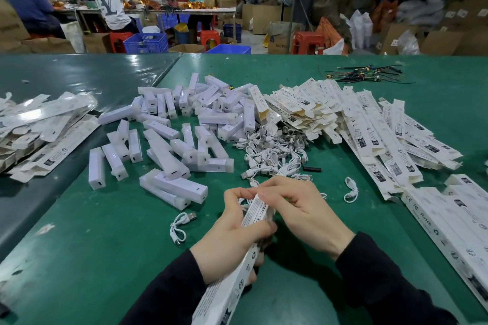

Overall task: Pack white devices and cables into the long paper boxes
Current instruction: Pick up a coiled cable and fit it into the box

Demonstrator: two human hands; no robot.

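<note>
**One box in hand, heaps beyond**

The left hand grips one long paper box; the right hand pinches its far end, contents hidden. Two loose cables lie alongside. Beyond lie piles too many to count: white devices, cable heap, flat boxes.

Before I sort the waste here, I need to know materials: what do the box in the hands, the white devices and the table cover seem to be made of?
Box: thin printed cardboard, matte; the flat ones nearby show brownish insides.
Devices: probably hard plastic, smooth and satin white, with molded ports.
Table cover: looks like green vinyl or rubber sheeting; it is glossy and reflects the lights.
</note>
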